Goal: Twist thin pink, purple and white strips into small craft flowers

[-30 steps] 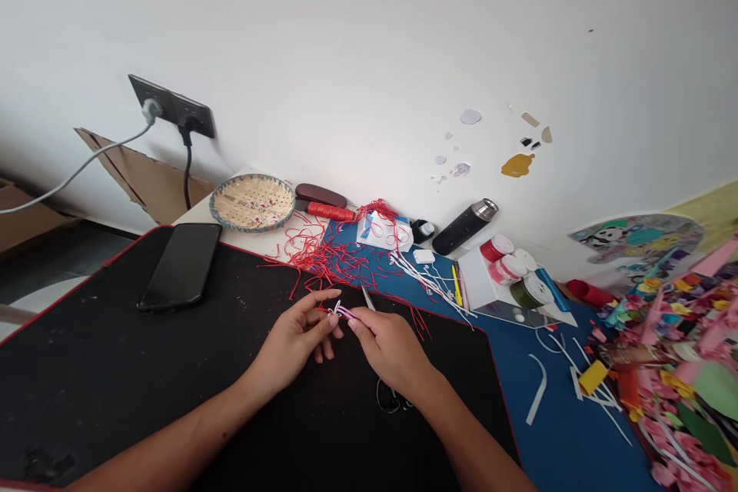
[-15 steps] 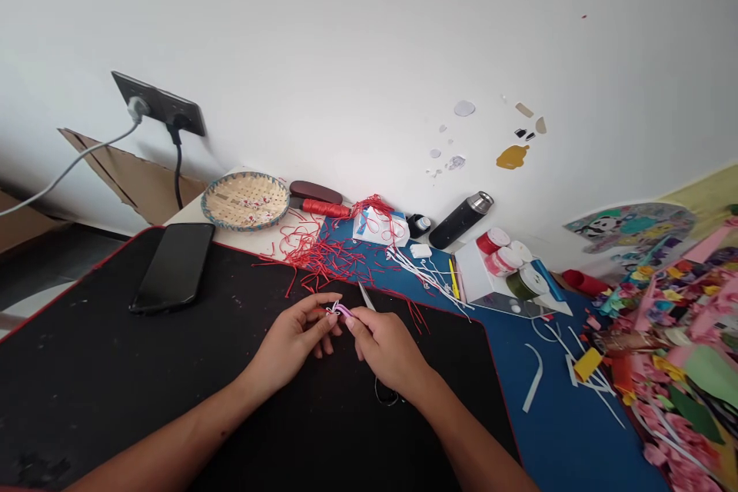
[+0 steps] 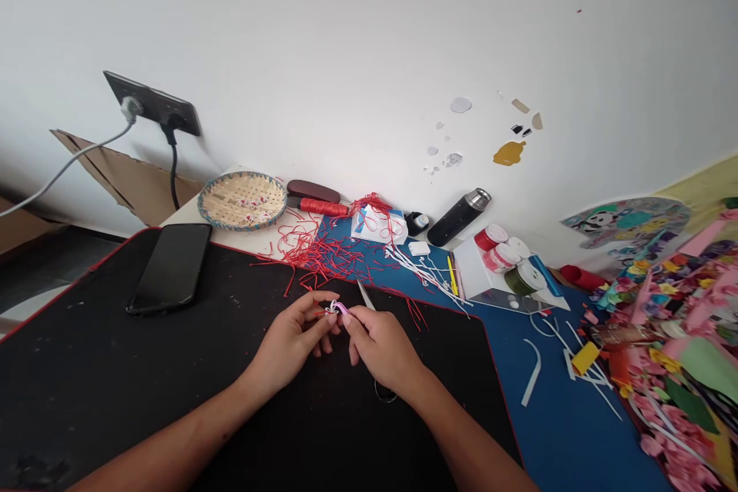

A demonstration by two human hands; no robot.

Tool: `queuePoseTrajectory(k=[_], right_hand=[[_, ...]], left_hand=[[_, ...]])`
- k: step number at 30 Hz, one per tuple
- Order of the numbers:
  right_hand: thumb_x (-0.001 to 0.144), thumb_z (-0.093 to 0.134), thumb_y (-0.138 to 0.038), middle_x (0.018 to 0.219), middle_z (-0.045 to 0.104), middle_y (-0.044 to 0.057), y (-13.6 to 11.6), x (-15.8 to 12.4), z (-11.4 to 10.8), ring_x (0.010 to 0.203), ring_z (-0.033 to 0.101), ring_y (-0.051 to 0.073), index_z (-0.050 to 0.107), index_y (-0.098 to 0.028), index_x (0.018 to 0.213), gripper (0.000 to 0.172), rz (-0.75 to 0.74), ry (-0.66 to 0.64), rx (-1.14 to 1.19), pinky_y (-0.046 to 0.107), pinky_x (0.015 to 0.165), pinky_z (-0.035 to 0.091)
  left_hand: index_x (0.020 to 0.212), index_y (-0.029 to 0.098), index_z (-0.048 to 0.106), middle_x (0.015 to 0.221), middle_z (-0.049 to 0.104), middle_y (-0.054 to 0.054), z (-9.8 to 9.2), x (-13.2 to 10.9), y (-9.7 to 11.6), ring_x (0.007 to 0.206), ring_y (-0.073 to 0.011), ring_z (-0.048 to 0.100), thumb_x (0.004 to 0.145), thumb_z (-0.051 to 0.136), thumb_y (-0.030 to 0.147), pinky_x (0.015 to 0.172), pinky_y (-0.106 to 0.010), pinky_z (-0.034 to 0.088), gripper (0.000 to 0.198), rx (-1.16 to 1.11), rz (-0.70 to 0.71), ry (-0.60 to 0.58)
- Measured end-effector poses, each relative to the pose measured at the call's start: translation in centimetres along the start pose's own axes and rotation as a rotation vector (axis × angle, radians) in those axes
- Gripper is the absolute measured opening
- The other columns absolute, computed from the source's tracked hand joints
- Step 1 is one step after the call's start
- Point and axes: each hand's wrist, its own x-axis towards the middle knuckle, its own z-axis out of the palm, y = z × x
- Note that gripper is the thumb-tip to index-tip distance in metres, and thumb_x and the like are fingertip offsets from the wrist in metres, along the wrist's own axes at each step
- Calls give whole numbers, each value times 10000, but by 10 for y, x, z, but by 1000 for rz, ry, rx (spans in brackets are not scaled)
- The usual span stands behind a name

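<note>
My left hand point(image 3: 297, 334) pinches a small knotted cord point(image 3: 331, 309), white with a bit of red, between thumb and forefinger. My right hand point(image 3: 383, 346) has thumb and forefinger closed on a slim, curved purple piece point(image 3: 342, 308) that touches the white cord; whether it is a tool or a thick cord I cannot tell. Both hands are held close together above the black mat point(image 3: 231, 346). Beneath the right hand lies a pair of scissors point(image 3: 365, 295), its blade showing beyond the fingers and one handle loop near the wrist.
Red cord scraps point(image 3: 328, 257) lie along the mat's far edge. Behind them are a woven basket point(image 3: 242, 200), a red thread spool point(image 3: 323, 207) and a black flask point(image 3: 460, 217). A phone point(image 3: 170, 267) rests at left. Ribbon spools point(image 3: 500, 257) and paper flowers point(image 3: 669, 369) fill the right.
The purple piece has turned slightly at the cord, its bend now pointing more downward. Both hands keep their hold; the whole view has shifted a little.
</note>
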Motion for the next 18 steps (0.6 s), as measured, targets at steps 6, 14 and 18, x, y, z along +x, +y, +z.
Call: queuePoseTrajectory(k=[6,14,18], right_hand=[[1084,437,-373,532,653,-35,-1,1,1,499,586,120,654,-203,851,361,2,22,34,220,594,396],[1076,451,-369,514,631,-35,1,5,5,482,563,116,663,-195,818,376,46,54,110,216,580,398],[1080,443,-369,517,622,-38,1,7,10,485,569,116,651,-196,833,367,45,75,117,217,582,395]], left_hand=[[1164,184,581,764,698,-6,0,-1,1,554,-152,636,873,702,527,491,-248,473,466,4,8,1],[1142,182,602,759,695,-4,-1,0,-1,559,-155,641,868,715,523,493,-250,470,452,-1,7,4],[1146,179,610,761,701,-7,-1,0,1,555,-154,644,857,722,532,494,-249,466,470,-25,-4,17]])
